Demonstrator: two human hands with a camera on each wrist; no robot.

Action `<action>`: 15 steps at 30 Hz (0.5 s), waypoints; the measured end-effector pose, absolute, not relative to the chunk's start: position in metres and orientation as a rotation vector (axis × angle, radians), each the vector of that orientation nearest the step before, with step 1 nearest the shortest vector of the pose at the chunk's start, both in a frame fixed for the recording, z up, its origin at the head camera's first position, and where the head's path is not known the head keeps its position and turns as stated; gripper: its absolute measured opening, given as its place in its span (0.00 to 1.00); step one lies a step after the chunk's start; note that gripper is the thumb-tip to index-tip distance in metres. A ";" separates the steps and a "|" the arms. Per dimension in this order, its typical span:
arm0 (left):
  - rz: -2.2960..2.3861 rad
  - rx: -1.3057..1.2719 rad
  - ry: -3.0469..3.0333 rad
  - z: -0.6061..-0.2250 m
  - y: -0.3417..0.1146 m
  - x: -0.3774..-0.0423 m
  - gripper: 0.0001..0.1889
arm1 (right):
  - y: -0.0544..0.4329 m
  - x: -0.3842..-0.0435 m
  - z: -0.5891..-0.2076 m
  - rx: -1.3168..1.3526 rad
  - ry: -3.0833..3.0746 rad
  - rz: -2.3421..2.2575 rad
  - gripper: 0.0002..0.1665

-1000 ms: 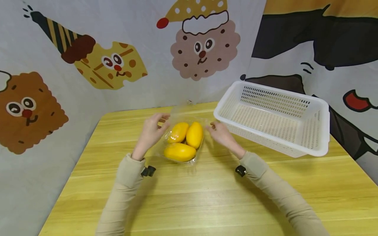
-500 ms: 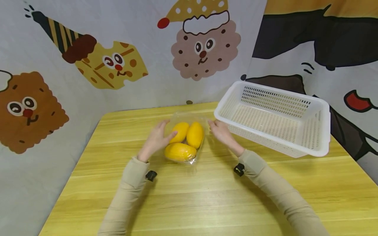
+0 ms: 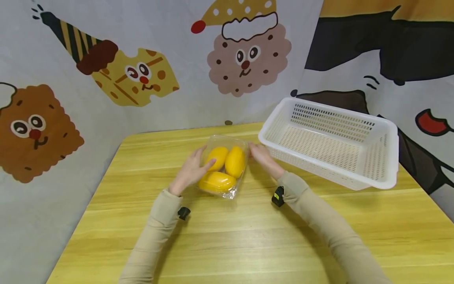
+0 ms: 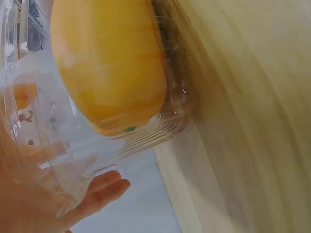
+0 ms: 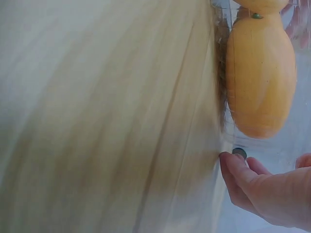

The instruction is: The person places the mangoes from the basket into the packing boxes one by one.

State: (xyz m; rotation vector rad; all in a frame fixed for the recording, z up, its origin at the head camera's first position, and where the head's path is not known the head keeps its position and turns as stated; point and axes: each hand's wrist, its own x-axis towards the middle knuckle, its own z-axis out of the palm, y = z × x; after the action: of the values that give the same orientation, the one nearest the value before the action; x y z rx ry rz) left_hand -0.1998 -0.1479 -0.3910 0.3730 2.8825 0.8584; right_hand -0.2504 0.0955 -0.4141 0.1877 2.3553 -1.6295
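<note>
A clear plastic clamshell box (image 3: 229, 194) sits on the table, its lid lying down over three yellow mangoes (image 3: 217, 182). At its left side is my left hand (image 3: 191, 169), thumb reaching over the lid and fingers stretched along the far left side. My right hand (image 3: 261, 154) is at the box's far right corner, fingertips right at the edge. The left wrist view has a mango (image 4: 112, 68) close up behind ridged clear plastic, with straight fingers (image 4: 99, 194) beside the box. Another mango (image 5: 261, 75) shows in the right wrist view, above extended fingers (image 5: 243, 177).
A white perforated plastic basket (image 3: 328, 157) stands to the right of the box, close beyond my right hand. The wooden table (image 3: 227, 240) meets a cartoon-printed cloth (image 3: 177, 114) at its back and left edges.
The clear lid, raised at the back a second ago, has come down over the mangoes. My left hand has moved right and slightly nearer; my right hand has moved slightly left against the box.
</note>
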 end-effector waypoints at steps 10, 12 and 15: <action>0.879 0.345 2.875 -0.394 -0.144 -0.200 0.40 | 0.091 -0.255 -0.418 0.198 2.271 -1.789 0.27; 0.890 0.341 2.879 -0.394 -0.143 -0.200 0.40 | 0.090 -0.256 -0.419 0.210 2.281 -1.786 0.27; 0.903 0.338 2.885 -0.396 -0.143 -0.200 0.40 | 0.090 -0.256 -0.420 0.230 2.313 -1.773 0.26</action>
State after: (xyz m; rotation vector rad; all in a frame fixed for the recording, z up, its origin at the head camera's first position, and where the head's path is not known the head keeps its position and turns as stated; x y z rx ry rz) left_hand -0.1999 -0.1427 -0.3957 0.3383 2.8849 0.9028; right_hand -0.2564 0.0899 -0.4195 0.2299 2.3135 -1.7734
